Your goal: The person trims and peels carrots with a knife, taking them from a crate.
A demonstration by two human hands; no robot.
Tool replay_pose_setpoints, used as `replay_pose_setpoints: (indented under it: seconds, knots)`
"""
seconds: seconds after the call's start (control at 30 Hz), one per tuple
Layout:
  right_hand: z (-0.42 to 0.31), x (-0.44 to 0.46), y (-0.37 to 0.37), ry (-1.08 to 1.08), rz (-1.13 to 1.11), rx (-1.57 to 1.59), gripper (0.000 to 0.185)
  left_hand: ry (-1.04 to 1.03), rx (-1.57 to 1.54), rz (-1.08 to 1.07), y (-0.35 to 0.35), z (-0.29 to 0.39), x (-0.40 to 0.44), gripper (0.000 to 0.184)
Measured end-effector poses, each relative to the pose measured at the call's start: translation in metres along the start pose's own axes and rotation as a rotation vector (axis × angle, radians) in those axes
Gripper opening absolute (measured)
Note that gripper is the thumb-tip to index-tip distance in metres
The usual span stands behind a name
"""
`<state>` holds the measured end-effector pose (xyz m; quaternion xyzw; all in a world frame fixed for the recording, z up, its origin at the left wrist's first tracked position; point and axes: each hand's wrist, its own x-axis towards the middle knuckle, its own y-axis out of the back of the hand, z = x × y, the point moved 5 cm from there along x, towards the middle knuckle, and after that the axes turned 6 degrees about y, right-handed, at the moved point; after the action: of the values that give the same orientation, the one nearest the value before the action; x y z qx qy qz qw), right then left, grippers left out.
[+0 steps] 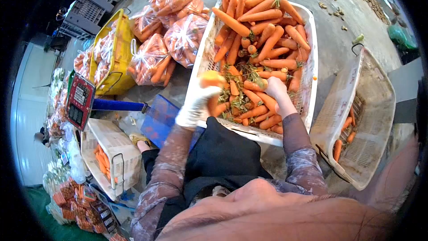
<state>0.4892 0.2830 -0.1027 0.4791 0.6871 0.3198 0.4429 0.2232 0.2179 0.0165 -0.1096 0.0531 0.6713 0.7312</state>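
Note:
My left hand (194,103), in a white glove, is closed around an orange carrot (213,106) at the left side of a large white crate. The carrot's upper end is smeared by motion and looks yellowish. My bare right hand (277,90) reaches into the crate, its fingers curled at the stem end of another carrot (255,85). The white crate (313,40) is heaped with carrots, and cut green tops (240,96) lie among them in the middle.
Bagged carrots (185,40) and a yellow crate (119,58) stand at the left. A scale with a red display (80,100) and blue platform (162,115) is closer. White crates with some carrots stand at left (127,163) and right (379,120). Scraps (339,12) litter the floor.

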Motion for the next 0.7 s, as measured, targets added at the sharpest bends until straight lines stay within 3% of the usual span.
replay_pose_setpoints:
  seconds: [0.07, 0.1, 0.13, 0.17, 0.2, 0.33, 0.4, 0.47, 0.5, 0.57, 0.6, 0.67, 0.7]
  knots:
    - [0.011, -0.005, 0.010, -0.085, 0.180, 0.095, 0.031, -0.071, -0.320, 0.220, 0.071, 0.002, -0.012, 0.038]
    - [0.013, -0.009, 0.027, -0.126, 0.198, 0.082, 0.026, -0.029, -0.727, -0.096, 0.099, 0.013, -0.014, 0.024]
    - [0.030, -0.003, 0.028, -0.160, 0.244, -0.004, 0.026, -0.131, -0.416, 0.307, 0.155, 0.021, -0.037, 0.021]
    - [0.046, 0.003, 0.028, -0.188, 0.289, -0.094, 0.031, -0.137, -0.760, 0.098, 0.197, 0.030, -0.059, 0.020]
    - [0.055, 0.007, 0.024, -0.194, 0.288, -0.107, 0.031, -0.231, -0.512, 0.234, 0.277, 0.015, -0.092, 0.025]
    - [0.071, 0.012, 0.005, -0.169, 0.321, -0.095, 0.037, -0.259, -0.557, 0.984, 0.427, -0.001, -0.223, 0.027]
    - [0.073, 0.017, -0.005, -0.159, 0.369, -0.134, 0.035, -0.267, -0.560, 1.224, 0.432, 0.003, -0.251, 0.030]
    - [0.077, 0.024, 0.000, -0.152, 0.310, -0.148, 0.039, -0.212, -0.705, 1.171, 0.414, -0.004, -0.238, 0.033]
    - [0.074, 0.025, 0.007, -0.151, 0.251, -0.161, 0.044, -0.156, -0.792, 1.038, 0.374, 0.003, -0.212, 0.035]
    - [0.038, 0.009, 0.041, -0.155, 0.217, -0.119, 0.042, -0.176, -0.652, 0.171, 0.319, 0.002, -0.145, 0.038]
    - [0.025, 0.005, 0.049, -0.162, 0.193, -0.111, 0.040, -0.068, -0.371, 0.499, 0.264, 0.007, -0.125, 0.037]
    - [0.015, 0.002, 0.056, -0.132, 0.208, -0.135, 0.043, 0.123, 0.215, 0.404, 0.150, 0.030, -0.076, 0.036]
    - [0.011, -0.001, 0.063, -0.124, 0.204, -0.138, 0.043, 0.037, 0.291, 0.235, 0.117, 0.011, -0.050, 0.038]
